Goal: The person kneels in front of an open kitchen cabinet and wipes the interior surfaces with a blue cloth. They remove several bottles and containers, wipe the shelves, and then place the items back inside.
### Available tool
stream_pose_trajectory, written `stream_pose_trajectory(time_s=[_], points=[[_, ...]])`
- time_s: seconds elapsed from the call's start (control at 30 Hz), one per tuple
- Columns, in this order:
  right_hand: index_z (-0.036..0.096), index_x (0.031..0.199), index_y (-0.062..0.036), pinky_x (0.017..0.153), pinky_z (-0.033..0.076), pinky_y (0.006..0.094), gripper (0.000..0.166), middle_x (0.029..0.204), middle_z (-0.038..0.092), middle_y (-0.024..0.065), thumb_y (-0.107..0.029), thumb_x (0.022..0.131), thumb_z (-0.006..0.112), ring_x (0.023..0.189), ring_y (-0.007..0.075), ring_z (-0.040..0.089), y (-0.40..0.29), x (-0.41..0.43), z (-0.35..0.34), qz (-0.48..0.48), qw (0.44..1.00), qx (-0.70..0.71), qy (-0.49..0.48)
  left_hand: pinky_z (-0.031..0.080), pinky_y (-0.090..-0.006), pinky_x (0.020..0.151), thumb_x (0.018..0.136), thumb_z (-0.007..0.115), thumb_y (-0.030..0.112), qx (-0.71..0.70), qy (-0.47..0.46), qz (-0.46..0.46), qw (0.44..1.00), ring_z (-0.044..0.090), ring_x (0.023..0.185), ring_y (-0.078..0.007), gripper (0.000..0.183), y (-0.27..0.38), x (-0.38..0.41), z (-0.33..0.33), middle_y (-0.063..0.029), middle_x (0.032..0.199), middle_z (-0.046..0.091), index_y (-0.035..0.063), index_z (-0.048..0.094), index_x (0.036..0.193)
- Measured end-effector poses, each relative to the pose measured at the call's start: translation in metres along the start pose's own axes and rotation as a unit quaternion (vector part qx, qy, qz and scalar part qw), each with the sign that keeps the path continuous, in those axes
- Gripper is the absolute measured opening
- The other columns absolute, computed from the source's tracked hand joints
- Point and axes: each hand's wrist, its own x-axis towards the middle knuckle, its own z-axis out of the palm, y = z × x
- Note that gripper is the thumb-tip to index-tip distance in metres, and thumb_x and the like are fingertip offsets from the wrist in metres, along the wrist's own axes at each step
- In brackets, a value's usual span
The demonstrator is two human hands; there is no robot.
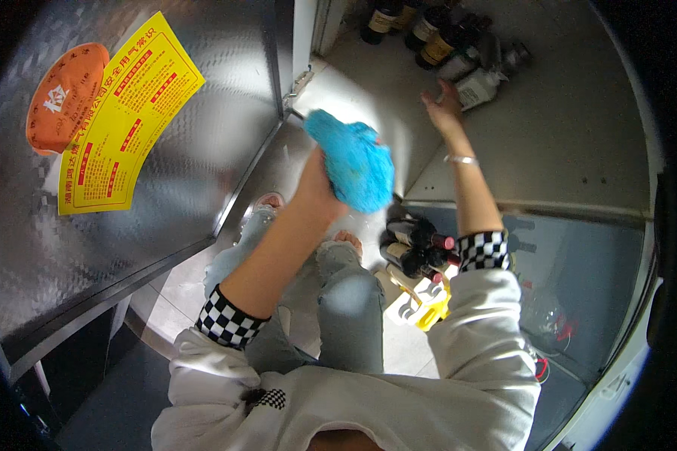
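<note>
My left hand (319, 183) is closed around a bunched bright blue fluffy cloth (356, 163), held in front of the open cabinet. The cloth covers most of its fingers. My right hand (444, 108) reaches into the cabinet, its fingers apart, beside a white plastic bottle (477, 89) with a label. Whether the fingertips touch that bottle cannot be told. Behind it, several dark glass bottles (435, 49) stand or lean close together on the cabinet floor (553, 135).
The open metal cabinet door (225, 113) fills the left, bearing a yellow printed sheet (130, 121) and an orange sticker (65, 98). Dark bottles with red tops (409, 242) and yellow-and-white containers (429, 310) stand on the floor by my legs. The cabinet's edge (575, 209) runs below my right forearm.
</note>
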Motion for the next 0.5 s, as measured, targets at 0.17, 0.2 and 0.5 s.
stream_pose_trajectory(time_s=[0.17,0.2,0.5], points=[[0.027,0.122,-0.0057,0.089,0.032,0.042,0.063,0.122,0.035,0.0148,-0.043,0.076,0.047,0.108,0.0314,0.038,0.058,0.079,-0.024,0.033,0.971,-0.236,-0.01,0.04,-0.0393,0.081,0.082,0.036,0.033,-0.077,-0.013,-0.066,0.995,0.05,0.091,-0.0244,0.034,-0.014,-0.008,-0.001,-0.0124,0.096,0.052,0.0069,0.046,0.101],[0.026,0.123,-0.0065,0.087,0.033,0.0431,0.065,0.122,0.035,0.0143,-0.045,0.075,0.047,0.108,0.0308,0.039,0.103,0.096,-0.029,0.026,0.946,-0.324,0.022,0.04,-0.0393,0.081,0.082,0.036,0.034,-0.085,-0.022,-0.07,0.994,0.05,0.091,-0.0241,0.034,-0.022,-0.008,0.002,-0.0121,0.096,0.052,0.0073,0.046,0.101],[0.027,0.121,-0.0018,0.09,0.034,0.0365,0.054,0.119,0.037,0.0168,-0.015,0.076,0.054,0.108,0.0294,0.038,0.049,0.102,-0.06,0.067,0.908,-0.41,-0.06,0.045,-0.0302,0.073,0.084,0.035,0.033,-0.05,0.117,-0.093,0.987,0.055,0.08,-0.0184,0.03,-0.017,-0.022,0.015,-0.008,0.088,0.056,0.0087,0.05,0.094]])
